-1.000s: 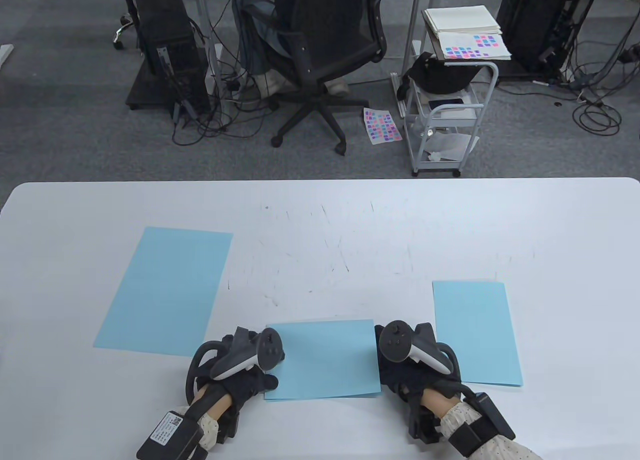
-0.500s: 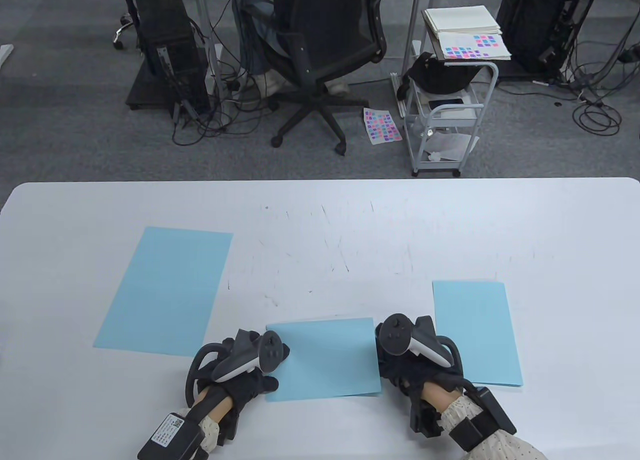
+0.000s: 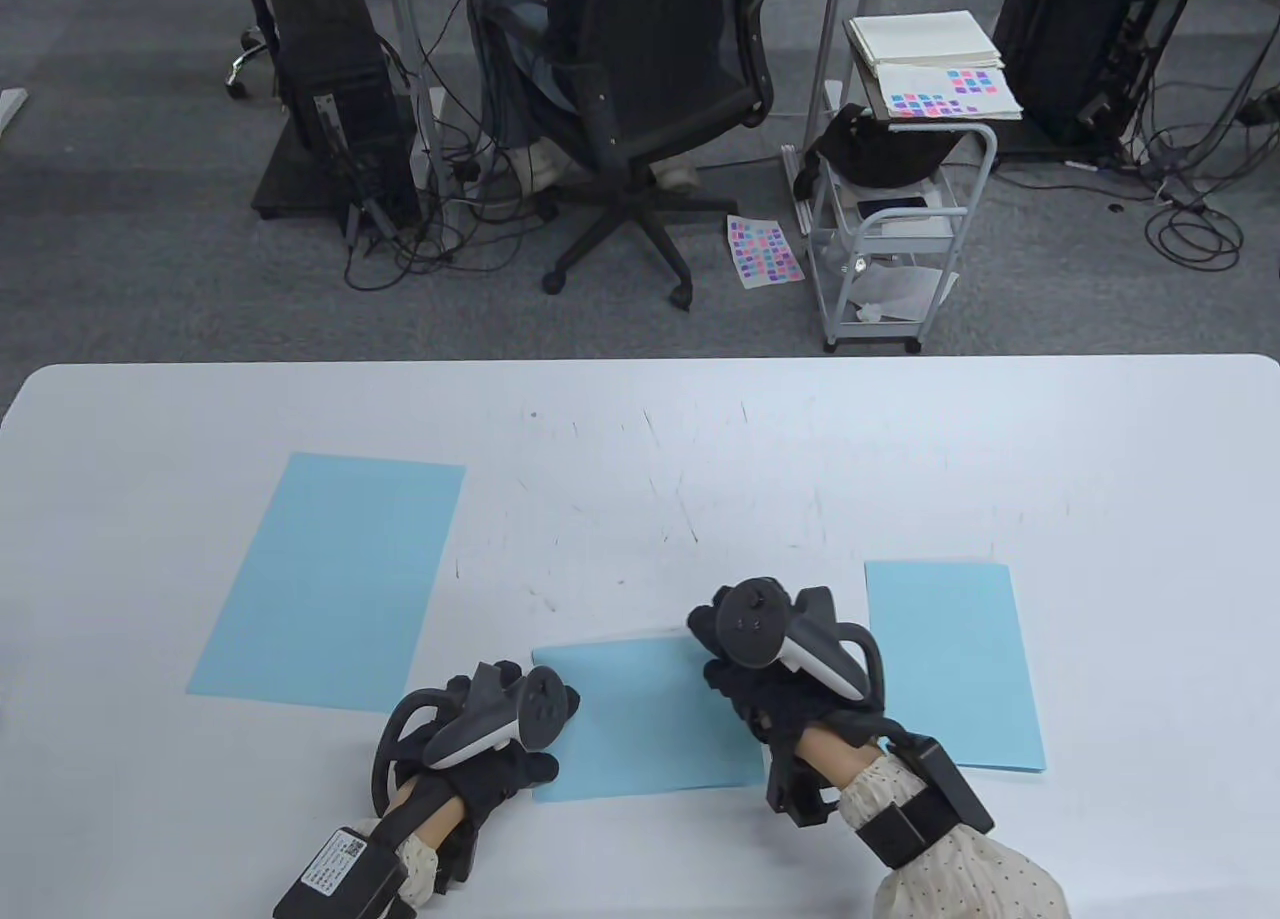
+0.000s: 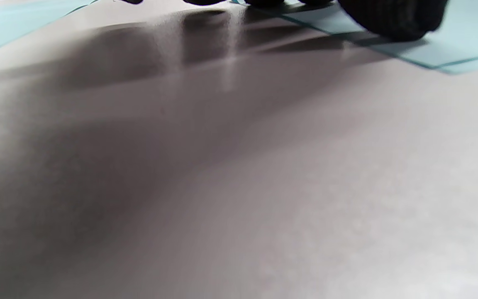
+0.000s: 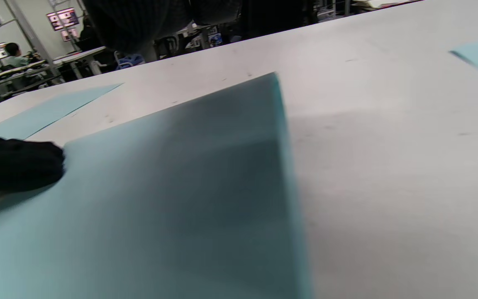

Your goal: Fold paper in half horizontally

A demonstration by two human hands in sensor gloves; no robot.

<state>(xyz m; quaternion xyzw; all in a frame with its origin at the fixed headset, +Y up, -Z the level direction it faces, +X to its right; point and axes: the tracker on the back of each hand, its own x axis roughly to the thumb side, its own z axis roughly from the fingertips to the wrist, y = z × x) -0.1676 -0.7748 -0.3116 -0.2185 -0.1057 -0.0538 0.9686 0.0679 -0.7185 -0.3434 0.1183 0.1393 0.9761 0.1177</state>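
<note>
A light blue paper (image 3: 650, 719), folded in half, lies near the front edge of the white table (image 3: 640, 439). My left hand (image 3: 550, 734) rests on its left edge, and a gloved fingertip (image 4: 388, 20) presses on the paper (image 4: 450, 45) in the left wrist view. My right hand (image 3: 715, 659) is over the paper's far right corner, its fingers hidden under the tracker. The right wrist view shows the paper (image 5: 181, 199) lying flat, with the left hand's glove (image 5: 15, 164) on its far side.
An unfolded blue sheet (image 3: 330, 579) lies on the left of the table. A narrower blue sheet (image 3: 950, 664) lies on the right, close to my right forearm. An office chair (image 3: 650, 109) and a white cart (image 3: 900, 239) stand beyond the table.
My right hand has moved from the paper's right edge up and to the left, onto its far right corner. My left hand and the paper have stayed in place.
</note>
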